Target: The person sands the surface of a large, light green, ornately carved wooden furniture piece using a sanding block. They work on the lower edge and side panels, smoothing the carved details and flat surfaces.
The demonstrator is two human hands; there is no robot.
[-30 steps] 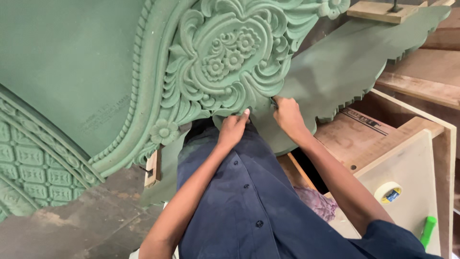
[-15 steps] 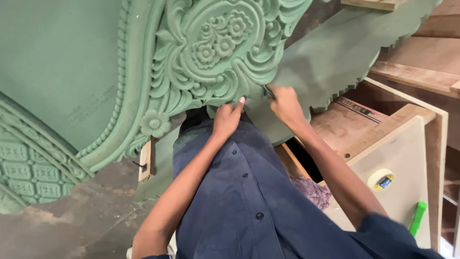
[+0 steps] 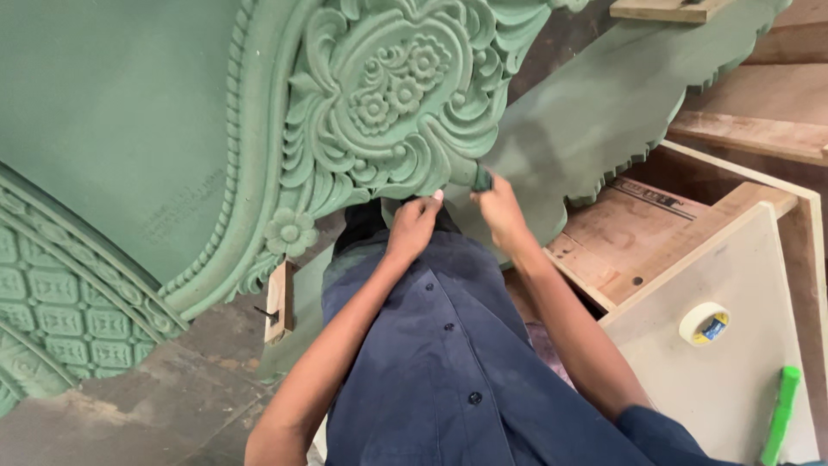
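Holding small dark tool [image 3: 481,179] w/ right hand [image 3: 500,216], fingers clamped; left hand [image 3: 414,226] fingers together, bracing green carved panel [image 3: 388,95] edge. I'd keep strokes light.

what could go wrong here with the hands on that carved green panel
The right hand holds a small dark tool against the lower edge of the carved panel, close to the left hand; a slip might nick those fingers or chip the fine floral relief. The panel leans over the person's lap, so hard pressure might shift it.

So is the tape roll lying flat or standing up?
Lying flat: the tape roll rests on the pale board, its round hole facing up.
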